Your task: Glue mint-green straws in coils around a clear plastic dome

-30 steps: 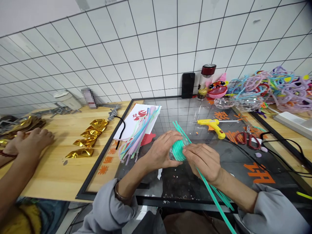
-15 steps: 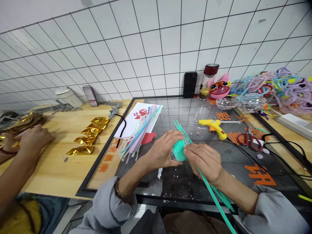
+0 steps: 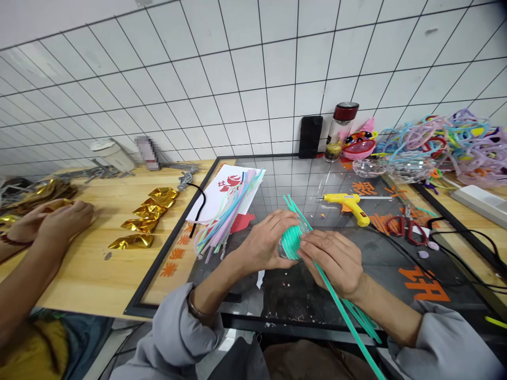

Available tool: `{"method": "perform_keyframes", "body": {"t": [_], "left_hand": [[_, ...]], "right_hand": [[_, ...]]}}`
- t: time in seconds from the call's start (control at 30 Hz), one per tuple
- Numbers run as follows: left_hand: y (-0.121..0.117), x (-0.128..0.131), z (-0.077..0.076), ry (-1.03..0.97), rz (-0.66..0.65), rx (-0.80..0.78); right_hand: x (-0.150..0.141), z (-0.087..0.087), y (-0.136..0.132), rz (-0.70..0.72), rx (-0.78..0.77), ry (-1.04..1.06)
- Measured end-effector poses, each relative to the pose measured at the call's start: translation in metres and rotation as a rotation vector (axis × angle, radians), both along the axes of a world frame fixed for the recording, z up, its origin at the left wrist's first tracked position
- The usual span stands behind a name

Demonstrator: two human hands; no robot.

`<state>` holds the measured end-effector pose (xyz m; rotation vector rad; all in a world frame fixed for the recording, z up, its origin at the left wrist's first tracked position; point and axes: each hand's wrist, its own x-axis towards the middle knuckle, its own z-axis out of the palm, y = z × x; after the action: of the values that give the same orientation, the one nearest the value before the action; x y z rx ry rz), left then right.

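Note:
My left hand (image 3: 261, 240) is closed around a small clear plastic piece, its side wound with close rows of teal-green pipe cleaner (image 3: 291, 244). My right hand (image 3: 335, 258) pinches at the near right side of this wrapped piece, its fingers on a long green pipe cleaner (image 3: 343, 311) that trails down past the table's front edge. Under my right forearm lies a bunch of loose green pipe cleaners (image 3: 362, 319). Several thin green ends (image 3: 295, 206) stick out beyond the wrapped piece. My fingers cover part of the piece.
Pastel pipe cleaners (image 3: 225, 216) lie over white paper (image 3: 206, 198) on the left. To the right are a yellow glue gun (image 3: 348, 203), red-handled scissors (image 3: 407, 227) and black cables. A phone (image 3: 310, 137) and a bottle (image 3: 340, 132) stand behind. A co-worker's hands (image 3: 59, 227) handle gold foil at left.
My right hand has shifted very slightly at the wrapped piece, and my left hand still holds it. The co-worker's hands have moved slightly right and closer together. The camera view has shifted a little.

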<state>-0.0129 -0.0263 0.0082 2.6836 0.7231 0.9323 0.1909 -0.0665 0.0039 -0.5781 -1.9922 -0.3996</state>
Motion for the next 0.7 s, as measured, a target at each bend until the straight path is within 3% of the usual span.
{"method": "perform_keyframes", "body": {"t": [0.7], "left_hand": [[-0.0015,0.0022,0.0026,-0.024,-0.006,0.036]], "right_hand": [[-0.001,-0.0018,-0.0005,0.003,0.001,0.024]]}}
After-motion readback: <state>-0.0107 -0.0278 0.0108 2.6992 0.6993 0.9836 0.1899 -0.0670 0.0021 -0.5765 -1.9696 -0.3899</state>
